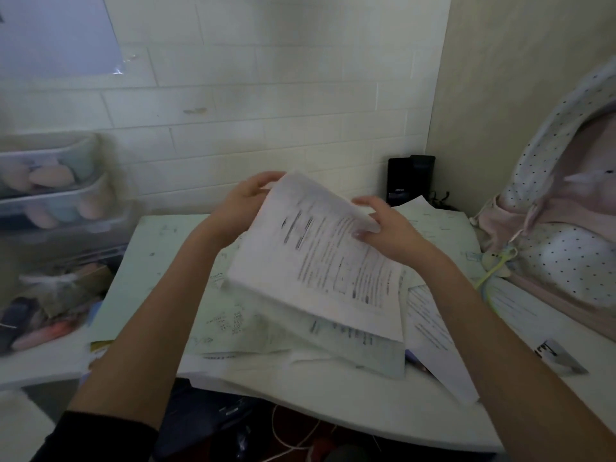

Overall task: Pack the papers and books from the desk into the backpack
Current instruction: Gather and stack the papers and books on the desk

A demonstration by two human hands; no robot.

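Observation:
I hold a sheaf of printed papers [320,261] tilted above the desk [156,248]. My left hand [241,203] grips its far left edge, fingers curled over the top corner. My right hand [386,228] pinches the far right edge, thumb on the printed face. Under the sheaf lie more loose papers [233,325], some hanging over the desk's front edge. The pink and white dotted backpack [566,228] stands open on the right of the desk, against the wall.
A black box [411,178] stands in the back corner. Clear plastic drawers [50,188] with small items fill the left side. A small card [560,358] lies near the right front edge. Cables [293,438] and dark things lie under the desk.

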